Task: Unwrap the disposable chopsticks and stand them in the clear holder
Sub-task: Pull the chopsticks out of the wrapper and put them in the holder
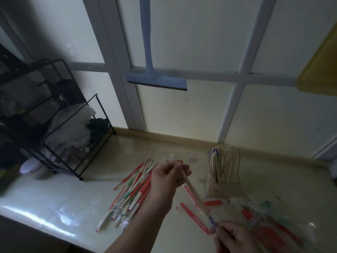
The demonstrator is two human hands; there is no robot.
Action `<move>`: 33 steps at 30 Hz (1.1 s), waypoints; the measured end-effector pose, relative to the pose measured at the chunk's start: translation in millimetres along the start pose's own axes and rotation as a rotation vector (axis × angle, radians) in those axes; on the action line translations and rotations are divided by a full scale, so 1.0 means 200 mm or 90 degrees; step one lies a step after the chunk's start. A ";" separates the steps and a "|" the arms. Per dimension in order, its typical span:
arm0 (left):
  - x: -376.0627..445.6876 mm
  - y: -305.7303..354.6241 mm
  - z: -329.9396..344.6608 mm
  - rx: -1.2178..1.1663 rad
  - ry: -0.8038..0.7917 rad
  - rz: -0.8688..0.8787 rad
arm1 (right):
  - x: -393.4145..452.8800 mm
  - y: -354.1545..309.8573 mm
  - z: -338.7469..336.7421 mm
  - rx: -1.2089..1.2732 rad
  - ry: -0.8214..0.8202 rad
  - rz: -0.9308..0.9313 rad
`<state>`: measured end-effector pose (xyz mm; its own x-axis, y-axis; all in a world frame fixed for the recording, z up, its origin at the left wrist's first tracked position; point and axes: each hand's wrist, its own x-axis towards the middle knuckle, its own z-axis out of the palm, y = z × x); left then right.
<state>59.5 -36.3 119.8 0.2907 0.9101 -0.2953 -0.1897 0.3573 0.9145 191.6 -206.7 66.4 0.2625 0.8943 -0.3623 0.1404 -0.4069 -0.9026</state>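
Two hands hold one pair of pale wooden chopsticks (193, 190) above the glossy cream countertop (54, 201).

The left hand (168, 175) pinches the pair's far end with curled fingers; the right hand (231, 238) grips its near blue-patterned end. Left of them lies a heap of red-and-green wrapped chopsticks (135, 190); empty clear wrappers (269, 216) lie near right. The clear square holder (225, 170), already holding bare sticks, stands far right.

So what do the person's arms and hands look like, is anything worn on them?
Both are bare. The left hand and its forearm show no sleeve, glove, watch or ring as far as the frame reaches. The right hand is blurred and cut off at the frame's bottom edge, with no glove or sleeve visible either.
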 end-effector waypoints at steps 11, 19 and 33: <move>-0.04 -0.05 0.10 -0.007 -0.022 -0.050 | -0.03 -0.03 -0.05 0.108 0.030 0.000; -0.10 -0.12 0.18 0.011 -0.068 -0.084 | -0.05 -0.03 -0.02 0.135 0.055 0.001; -0.19 -0.27 0.19 0.339 -0.406 -0.136 | 0.03 -0.19 -0.32 0.207 0.175 -0.029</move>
<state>95.0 -97.9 92.0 0.7725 0.4850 -0.4098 0.3482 0.2161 0.9122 248.9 -197.5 112.3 0.5145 0.8087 -0.2849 -0.1389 -0.2493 -0.9584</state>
